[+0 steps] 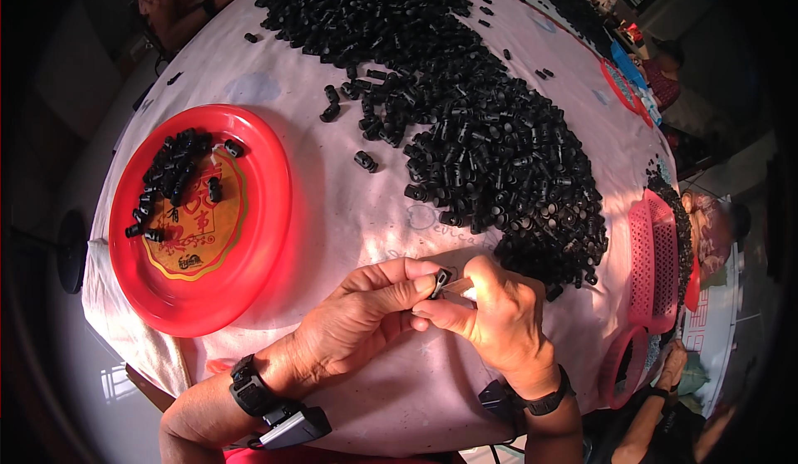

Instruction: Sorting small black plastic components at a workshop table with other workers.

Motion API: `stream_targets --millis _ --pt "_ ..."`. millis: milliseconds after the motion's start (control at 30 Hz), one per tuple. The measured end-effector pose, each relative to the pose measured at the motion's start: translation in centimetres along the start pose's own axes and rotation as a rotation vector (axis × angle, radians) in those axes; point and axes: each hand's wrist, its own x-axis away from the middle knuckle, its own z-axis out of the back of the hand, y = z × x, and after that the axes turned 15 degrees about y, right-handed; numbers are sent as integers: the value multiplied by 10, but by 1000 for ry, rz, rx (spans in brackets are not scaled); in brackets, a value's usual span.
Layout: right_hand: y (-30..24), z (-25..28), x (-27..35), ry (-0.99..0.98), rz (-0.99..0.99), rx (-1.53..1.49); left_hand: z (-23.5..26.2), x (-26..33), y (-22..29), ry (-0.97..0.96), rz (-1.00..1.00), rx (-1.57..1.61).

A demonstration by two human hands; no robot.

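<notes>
Near the front of the table my left hand (pixel 353 314) pinches a small black plastic part (pixel 440 280) between thumb and fingers. My right hand (pixel 509 323) meets it from the other side, its fingertips closed beside the part. Something thin and pale shows between the right fingers, too small to make out. Just beyond both hands spreads a large heap of similar black parts (pixel 499 148). To the left, a round red plate (pixel 270 240) with a yellow printed centre carries a cluster of black parts (pixel 176 165) on its upper left.
A pale pink cloth (pixel 332 231) covers the table. A few loose black parts (pixel 366 162) lie between plate and heap. Pink perforated baskets (pixel 652 265) stand at the right edge. Other people sit around, one person's arm (pixel 644 422) reaching in at lower right.
</notes>
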Motion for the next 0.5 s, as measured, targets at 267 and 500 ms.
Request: stream_targets --millis 267,500 --pt "1 -2 -3 6 10 23 4 -7 -1 -24 -25 -6" --pt "0 -2 -1 -21 62 65 -1 -6 -1 44 -19 -31"
